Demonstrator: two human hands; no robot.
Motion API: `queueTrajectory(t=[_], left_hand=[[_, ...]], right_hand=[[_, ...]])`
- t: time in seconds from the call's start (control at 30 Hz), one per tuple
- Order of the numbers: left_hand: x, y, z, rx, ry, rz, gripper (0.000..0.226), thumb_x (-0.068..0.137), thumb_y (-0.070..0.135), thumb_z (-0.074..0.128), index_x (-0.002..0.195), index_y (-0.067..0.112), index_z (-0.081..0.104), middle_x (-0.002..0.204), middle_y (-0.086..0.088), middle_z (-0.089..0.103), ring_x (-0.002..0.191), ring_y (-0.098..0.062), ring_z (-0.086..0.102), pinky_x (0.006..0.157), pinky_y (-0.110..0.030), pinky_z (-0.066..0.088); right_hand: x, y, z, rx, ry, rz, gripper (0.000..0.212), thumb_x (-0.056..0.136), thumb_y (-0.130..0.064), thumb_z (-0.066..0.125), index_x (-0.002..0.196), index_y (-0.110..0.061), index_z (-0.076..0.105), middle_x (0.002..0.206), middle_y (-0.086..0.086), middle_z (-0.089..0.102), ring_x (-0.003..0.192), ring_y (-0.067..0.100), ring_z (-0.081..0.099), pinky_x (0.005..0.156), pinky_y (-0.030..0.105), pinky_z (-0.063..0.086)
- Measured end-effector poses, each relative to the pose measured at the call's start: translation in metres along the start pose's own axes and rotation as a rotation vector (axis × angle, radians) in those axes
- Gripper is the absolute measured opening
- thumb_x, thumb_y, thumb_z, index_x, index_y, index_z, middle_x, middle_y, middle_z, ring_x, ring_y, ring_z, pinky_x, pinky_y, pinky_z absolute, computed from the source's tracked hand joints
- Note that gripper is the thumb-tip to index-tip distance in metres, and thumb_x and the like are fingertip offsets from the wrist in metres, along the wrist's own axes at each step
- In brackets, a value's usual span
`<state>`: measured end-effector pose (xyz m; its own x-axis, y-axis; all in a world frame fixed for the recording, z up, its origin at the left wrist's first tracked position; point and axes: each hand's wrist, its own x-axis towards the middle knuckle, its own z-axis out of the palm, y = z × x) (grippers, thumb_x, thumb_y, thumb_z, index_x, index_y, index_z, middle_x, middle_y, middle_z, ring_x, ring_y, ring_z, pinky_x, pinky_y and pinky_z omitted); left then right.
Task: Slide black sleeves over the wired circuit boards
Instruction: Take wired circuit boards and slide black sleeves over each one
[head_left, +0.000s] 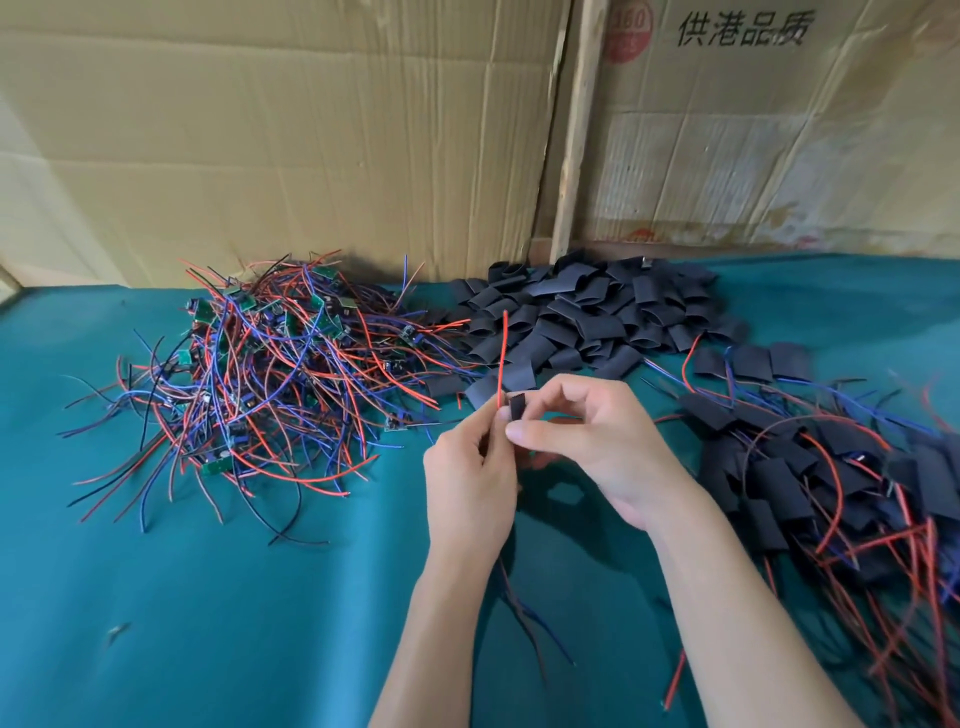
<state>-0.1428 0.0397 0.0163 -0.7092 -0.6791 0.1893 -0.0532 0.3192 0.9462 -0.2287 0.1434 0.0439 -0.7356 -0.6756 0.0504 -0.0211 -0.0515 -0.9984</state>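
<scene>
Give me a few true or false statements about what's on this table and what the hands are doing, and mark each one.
1. The pile of bare wired boards lies left of the hands. True.
2. The loose black sleeves are heaped at the near edge of the teal cloth. False: they lie at the far side, by the cardboard.
3. The right hand pinches a black sleeve. True.
4. The left hand rests flat on the cloth. False: it is raised, holding a red wire upright.
5. Sleeved boards lie right of the hands. True.
</scene>
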Motion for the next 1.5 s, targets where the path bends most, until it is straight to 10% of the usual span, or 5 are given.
queueTrajectory(t=[0.13,0.23,0.47,1.5], left_hand=[[0.0,-0.003,0.004,0.024,0.023,0.0,0.025,0.1,0.02,0.056,0.11,0.032,0.076,0.053,0.016,0.055,0.054,-0.018,0.051,0.06,-0.033,0.051],[-0.001,-0.003,0.004,0.039,0.019,0.062,0.024,0.099,0.018,0.058,0.099,0.035,0.075,0.053,0.015,0.053,0.052,-0.008,0.036,0.051,-0.016,0.039],[-0.001,-0.009,0.01,0.092,0.009,0.103,0.023,0.102,0.027,0.055,0.111,0.039,0.073,0.059,-0.003,0.062,0.048,-0.015,0.047,0.052,-0.022,0.042],[-0.003,-0.008,0.012,0.177,0.025,0.11,0.023,0.101,0.029,0.056,0.115,0.03,0.074,0.06,0.002,0.066,0.063,-0.022,0.063,0.064,-0.034,0.054]], right_hand=[[-0.001,0.002,0.0,-0.007,0.051,0.039,0.016,0.071,-0.009,0.083,0.075,-0.005,0.068,0.078,0.022,0.072,0.073,0.032,0.071,0.075,0.047,0.062],[-0.001,0.001,0.001,0.006,0.091,0.057,0.021,0.078,-0.003,0.078,0.083,-0.009,0.059,0.081,0.019,0.076,0.068,0.029,0.072,0.061,0.036,0.059],[-0.006,-0.026,-0.037,0.271,0.481,-0.178,0.025,0.092,0.003,0.067,0.105,-0.016,0.056,0.106,0.011,0.078,0.071,0.024,0.073,0.054,0.025,0.054],[-0.011,-0.026,-0.049,0.438,0.135,-0.218,0.034,0.083,-0.003,0.068,0.112,-0.017,0.057,0.126,0.021,0.07,0.099,0.023,0.061,0.077,0.027,0.05]])
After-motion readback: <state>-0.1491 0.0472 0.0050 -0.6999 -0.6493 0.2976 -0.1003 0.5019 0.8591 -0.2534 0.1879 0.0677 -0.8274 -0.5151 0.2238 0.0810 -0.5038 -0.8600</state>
